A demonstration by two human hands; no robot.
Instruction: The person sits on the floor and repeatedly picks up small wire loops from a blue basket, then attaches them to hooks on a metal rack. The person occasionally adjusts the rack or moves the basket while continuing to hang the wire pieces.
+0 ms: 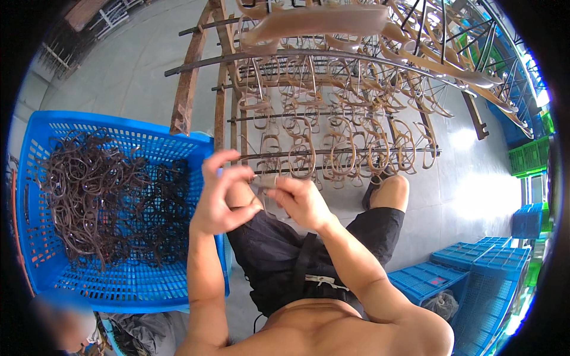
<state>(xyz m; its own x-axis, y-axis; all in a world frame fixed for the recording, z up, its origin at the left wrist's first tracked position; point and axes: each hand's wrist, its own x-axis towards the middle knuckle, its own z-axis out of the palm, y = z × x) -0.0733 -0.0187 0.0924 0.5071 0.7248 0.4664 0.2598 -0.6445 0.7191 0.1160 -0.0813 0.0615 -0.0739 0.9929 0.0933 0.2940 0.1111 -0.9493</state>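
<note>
My left hand (222,193) is raised over my left thigh, beside the blue basket. Its fingers are bent and apart from the thumb, and the index fingertip comes close to the right hand. My right hand (300,202) is closed in a pinch just across from it. Between the two hands is a small, thin piece (261,188), blurred, whose kind I cannot make out. Left of me, the blue perforated basket (119,296) holds a tangled heap of dark brown, glossy loop-shaped pieces (89,196), with blacker ones (169,207) on its right side.
Ahead stands a wooden rack (193,77) with dark rods (261,56) carrying many beige-brown loop-shaped pieces (350,145). A long pale band (320,22) crosses its top. Blue crates (427,279) stand at the right, green crates (528,157) beyond. Part of another person (65,320) shows lower left.
</note>
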